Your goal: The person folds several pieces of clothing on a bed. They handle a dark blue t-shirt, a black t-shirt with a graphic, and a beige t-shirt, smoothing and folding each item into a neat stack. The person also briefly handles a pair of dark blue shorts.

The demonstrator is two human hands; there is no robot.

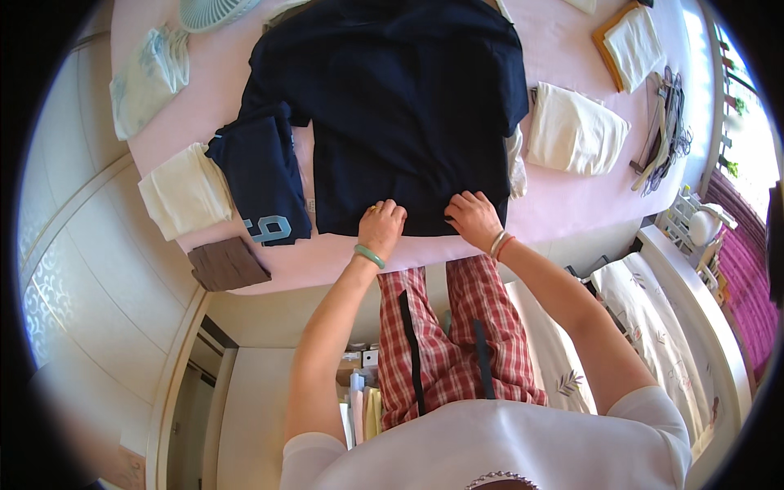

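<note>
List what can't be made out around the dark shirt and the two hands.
Head view only:
- Navy shirt: collar end cut off by the top edge.
- Left hand and right hand: fingers curl at the hem; pinching or pressing, unclear.
- Fan: mostly cut off at the top.
- Cords: too tangled to identify.

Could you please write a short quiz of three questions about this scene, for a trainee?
1. True or false: both hands rest on the near hem of the dark navy garment.
2. Which wrist wears the green bangle? A) left B) right
3. Fill in: the folded brown cloth lies at the near-left corner of the ____ table cover.

Key
1. True: the left hand and the right hand both press on that hem.
2. A.
3. Pink.
</note>
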